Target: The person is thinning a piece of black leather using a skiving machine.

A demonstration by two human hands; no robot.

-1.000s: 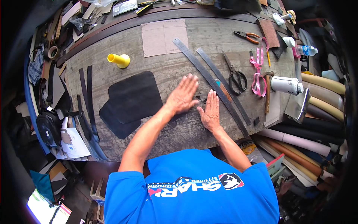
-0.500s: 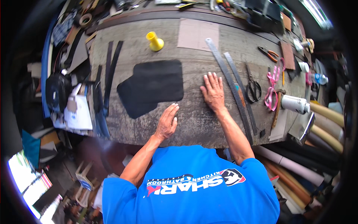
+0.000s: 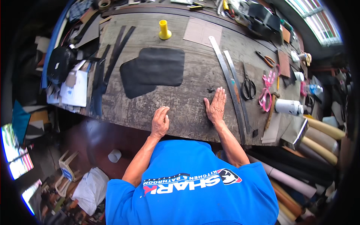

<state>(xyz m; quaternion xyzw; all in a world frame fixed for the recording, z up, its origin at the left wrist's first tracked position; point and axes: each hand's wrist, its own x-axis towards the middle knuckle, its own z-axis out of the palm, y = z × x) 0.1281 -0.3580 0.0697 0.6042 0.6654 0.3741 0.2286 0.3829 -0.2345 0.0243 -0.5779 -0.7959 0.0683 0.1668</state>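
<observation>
My left hand (image 3: 160, 122) is near the worktable's front edge, fingers loosely bent, with nothing visible in it. My right hand (image 3: 216, 107) lies open, fingers stretched, on the bare wooden tabletop (image 3: 187, 120), just below some small black scraps (image 3: 210, 90). Beside it on the right are two long metal rulers (image 3: 224, 69) (image 3: 234, 75) and black-handled scissors (image 3: 248, 88). Two black sheets with rounded corners (image 3: 161, 65) overlap left of centre, beyond my left hand. Long black strips (image 3: 112, 65) lie further left.
A yellow funnel-shaped piece (image 3: 164, 32) stands at the back near a pale sheet (image 3: 202, 30). Pliers (image 3: 264, 58), pink ribbon (image 3: 267, 88), a hammer (image 3: 270, 116) and a white container (image 3: 288, 106) line the right. Material rolls (image 3: 318, 146) are right; a plastic chair (image 3: 67, 168) is lower left.
The view has shifted, showing more floor and a window. My left hand has drawn back from mid-table toward the front edge; my right hand moved forward, then back slightly toward me.
</observation>
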